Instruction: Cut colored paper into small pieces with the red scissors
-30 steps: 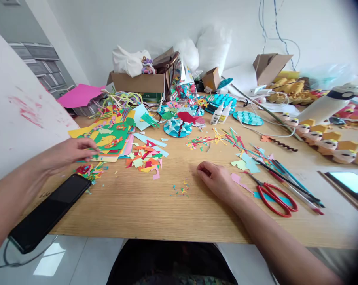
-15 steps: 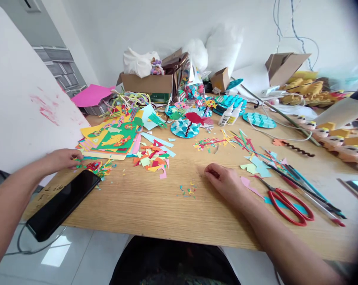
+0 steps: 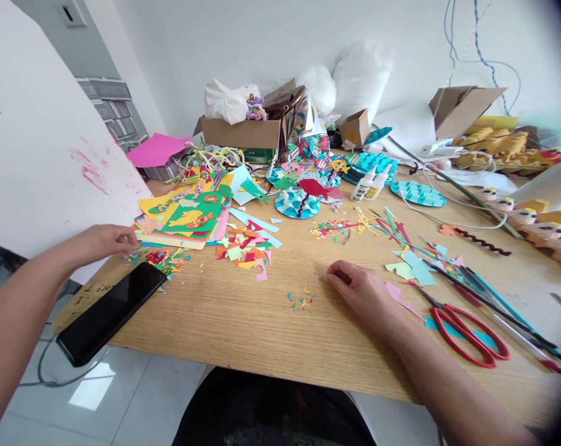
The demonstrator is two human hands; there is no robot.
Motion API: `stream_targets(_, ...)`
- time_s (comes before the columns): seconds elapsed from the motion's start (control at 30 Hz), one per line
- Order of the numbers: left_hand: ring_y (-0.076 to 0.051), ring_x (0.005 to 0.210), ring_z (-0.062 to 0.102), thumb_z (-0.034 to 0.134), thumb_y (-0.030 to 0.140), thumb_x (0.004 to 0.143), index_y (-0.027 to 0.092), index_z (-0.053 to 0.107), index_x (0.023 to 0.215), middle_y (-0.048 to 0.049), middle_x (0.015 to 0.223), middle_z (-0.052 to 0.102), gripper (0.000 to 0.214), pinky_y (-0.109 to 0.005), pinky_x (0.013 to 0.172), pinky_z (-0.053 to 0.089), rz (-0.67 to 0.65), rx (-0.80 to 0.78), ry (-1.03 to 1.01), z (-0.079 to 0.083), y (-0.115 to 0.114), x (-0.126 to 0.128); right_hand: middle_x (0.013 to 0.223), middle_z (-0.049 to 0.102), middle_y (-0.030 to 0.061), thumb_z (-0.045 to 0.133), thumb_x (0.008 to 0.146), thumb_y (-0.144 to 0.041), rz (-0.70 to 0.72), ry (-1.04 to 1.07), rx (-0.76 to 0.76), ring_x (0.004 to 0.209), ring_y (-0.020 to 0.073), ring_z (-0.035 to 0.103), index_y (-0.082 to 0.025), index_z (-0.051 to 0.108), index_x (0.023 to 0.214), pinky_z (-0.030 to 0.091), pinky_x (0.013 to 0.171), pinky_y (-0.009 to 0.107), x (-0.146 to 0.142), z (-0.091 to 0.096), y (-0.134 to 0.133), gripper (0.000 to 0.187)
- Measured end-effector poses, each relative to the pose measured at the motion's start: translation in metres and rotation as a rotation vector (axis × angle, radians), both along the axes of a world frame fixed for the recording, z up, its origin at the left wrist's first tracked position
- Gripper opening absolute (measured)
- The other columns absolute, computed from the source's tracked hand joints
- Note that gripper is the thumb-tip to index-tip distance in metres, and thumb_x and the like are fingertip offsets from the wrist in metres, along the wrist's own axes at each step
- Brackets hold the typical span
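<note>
My left hand (image 3: 108,240) hovers at the table's left side, fingers loosely bent and slightly apart, with nothing visible in them. Just below its fingertips lies a pile of small coloured paper scraps (image 3: 162,260), beside a black phone (image 3: 113,313). Behind that pile is a stack of coloured paper (image 3: 191,214) with cut-out fish on top. My right hand (image 3: 354,285) rests on its side on the wood, fingers curled in and nothing visible in them. A few tiny paper bits (image 3: 301,299) lie to its left. Red-handled scissors (image 3: 468,331) lie to its right.
Larger paper offcuts (image 3: 247,251) lie mid-table. A blue disc with a red paper fish (image 3: 312,188) and two glue bottles (image 3: 364,186) stand behind. Pipe cleaners (image 3: 503,303) lie at the right. A cardboard box (image 3: 240,132) is at the back wall.
Green scraps seen at my left fingertips are gone from them, and those fingers have lifted and loosened. My right hand keeps its place on the table. The view has shifted slightly left.
</note>
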State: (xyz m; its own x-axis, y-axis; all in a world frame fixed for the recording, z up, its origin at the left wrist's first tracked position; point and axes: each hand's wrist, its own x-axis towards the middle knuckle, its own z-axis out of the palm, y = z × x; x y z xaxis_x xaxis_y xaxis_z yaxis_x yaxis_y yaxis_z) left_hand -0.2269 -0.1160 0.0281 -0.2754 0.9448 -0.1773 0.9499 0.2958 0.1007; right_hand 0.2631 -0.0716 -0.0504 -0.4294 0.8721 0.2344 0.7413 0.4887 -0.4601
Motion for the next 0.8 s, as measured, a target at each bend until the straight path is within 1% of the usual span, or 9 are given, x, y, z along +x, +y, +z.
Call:
stream_targets(0.07, -0.011, 0.061, 0.05, 0.051, 0.03, 0.07, 0.016, 0.061, 0.066, 0.0103, 0.05, 0.058, 0.019, -0.014, 0.059, 0.032, -0.032, -0.016, 0.017, 0.0, -0.003, 0.004, 0.064, 0.064, 0.0032, 0.042, 0.078, -0.021, 0.0, 0.0, -0.003, 0.056, 0.0142, 0.058, -0.018, 0.057, 0.072, 0.039, 0.054, 0.023, 0.0, -0.001, 0.0, 0.016)
stream_targets(0.13, -0.011, 0.066, 0.05, 0.048, 0.029, 0.073, 0.016, 0.06, 0.068, 0.0097, 0.056, 0.058, 0.019, -0.014, 0.062, 0.031, -0.066, -0.029, 0.024, -0.001, -0.004, 0.007, 0.064, 0.064, 0.0032, 0.042, 0.079, -0.021, 0.0, 0.007, -0.01, 0.057, 0.0141, 0.057, -0.018, 0.057, 0.073, 0.04, 0.055, 0.023, 0.0, -0.002, 0.001, 0.017)
stream_targets(0.2, -0.012, 0.07, 0.05, 0.047, 0.03, 0.073, 0.017, 0.06, 0.071, 0.009, 0.062, 0.06, 0.019, -0.014, 0.063, 0.031, -0.065, -0.045, 0.036, -0.002, -0.003, 0.009, 0.065, 0.064, 0.0029, 0.042, 0.079, -0.02, -0.003, 0.01, -0.018, 0.057, 0.0137, 0.057, -0.018, 0.057, 0.073, 0.04, 0.056, 0.023, 0.0, -0.002, 0.0, 0.016)
stream_targets(0.27, -0.012, 0.066, 0.049, 0.047, 0.032, 0.074, 0.017, 0.059, 0.069, 0.0087, 0.058, 0.057, 0.019, -0.014, 0.06, 0.029, -0.05, -0.072, 0.058, -0.002, -0.002, 0.01, 0.067, 0.065, 0.003, 0.042, 0.078, -0.018, -0.011, 0.0, -0.026, 0.058, 0.0135, 0.057, -0.019, 0.057, 0.074, 0.04, 0.056, 0.023, 0.0, -0.001, 0.0, 0.016)
stream_targets(0.37, -0.011, 0.057, 0.04, 0.047, 0.03, 0.074, 0.017, 0.048, 0.056, 0.0085, 0.049, 0.045, 0.022, -0.015, 0.055, 0.022, -0.066, -0.088, 0.103, -0.003, 0.001, 0.01, 0.068, 0.065, 0.0032, 0.042, 0.078, -0.016, -0.018, -0.012, -0.036, 0.06, 0.0134, 0.058, -0.018, 0.058, 0.073, 0.039, 0.056, 0.022, -0.001, 0.003, -0.002, 0.016)
stream_targets(0.57, -0.011, 0.054, 0.034, 0.042, 0.018, 0.072, 0.02, 0.029, 0.055, 0.0081, 0.047, 0.034, 0.021, -0.017, 0.054, 0.018, -0.033, -0.101, 0.206, -0.008, 0.004, 0.008, 0.069, 0.065, 0.003, 0.043, 0.08, -0.016, -0.027, -0.026, -0.057, 0.06, 0.0132, 0.057, -0.018, 0.057, 0.075, 0.037, 0.056, 0.022, -0.001, 0.006, -0.005, 0.015)
stream_targets(0.63, -0.013, 0.059, 0.04, 0.039, 0.016, 0.071, 0.02, 0.034, 0.057, 0.0071, 0.051, 0.04, 0.016, -0.016, 0.057, 0.024, -0.097, -0.074, 0.184, -0.007, 0.003, 0.01, 0.07, 0.065, 0.0029, 0.043, 0.08, -0.015, -0.02, -0.023, -0.064, 0.061, 0.0131, 0.057, -0.018, 0.057, 0.075, 0.037, 0.057, 0.021, -0.001, 0.006, -0.005, 0.015)
stream_targets(0.7, -0.015, 0.076, 0.048, 0.04, 0.018, 0.07, 0.019, 0.046, 0.066, 0.0045, 0.066, 0.053, 0.007, -0.017, 0.069, 0.031, -0.199, -0.011, 0.133, 0.0, 0.001, 0.015, 0.07, 0.065, 0.0027, 0.043, 0.08, -0.014, -0.014, -0.017, -0.067, 0.062, 0.013, 0.057, -0.018, 0.057, 0.075, 0.037, 0.057, 0.021, -0.001, 0.006, -0.005, 0.015)
stream_targets(0.8, -0.02, 0.091, 0.051, 0.042, 0.022, 0.071, 0.016, 0.054, 0.08, -0.0008, 0.084, 0.062, 0.016, -0.022, 0.079, 0.034, -0.172, 0.032, 0.154, 0.015, -0.001, 0.028, 0.069, 0.064, 0.0027, 0.043, 0.08, -0.014, -0.016, -0.014, -0.066, 0.061, 0.0129, 0.056, -0.017, 0.057, 0.074, 0.037, 0.057, 0.021, -0.001, 0.007, -0.005, 0.016)
